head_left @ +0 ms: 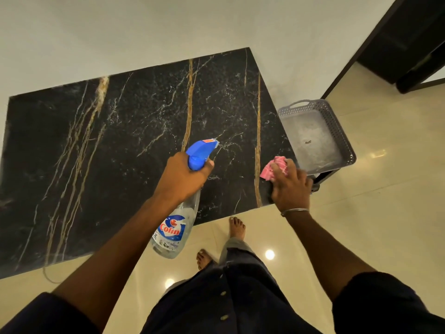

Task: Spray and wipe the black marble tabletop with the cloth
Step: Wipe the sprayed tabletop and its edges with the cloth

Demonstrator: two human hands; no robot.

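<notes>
The person stands barefoot on the glossy cream floor (373, 213), toes (237, 227) almost under the near edge of the table (120, 153). The left hand (183, 174) is wrapped round the neck of the spray bottle (173, 232), a finger at the blue trigger and the nozzle tipped out over the right half of the slab. The right hand (291, 186) pinches a bunched pink cloth (272, 168) down on the near right corner of the table, fingers curled over it.

The risk I see is overspray. The nozzle is close to the table's near edge, so mist could drift past it and settle on those shiny tiles, right where bare feet stand, and that means a slip. The cloth is also wadded small; dragged like that, it may smear streaks rather than lift the liquid.

The tabletop is black marble with gold streaks running front to back and fine white veins between them. It looks rather matt, with pale speckling near the middle; I cannot tell whether that is droplets, dust or pattern. Just beyond its right edge sits a grey perforated basket (337, 126).
</notes>
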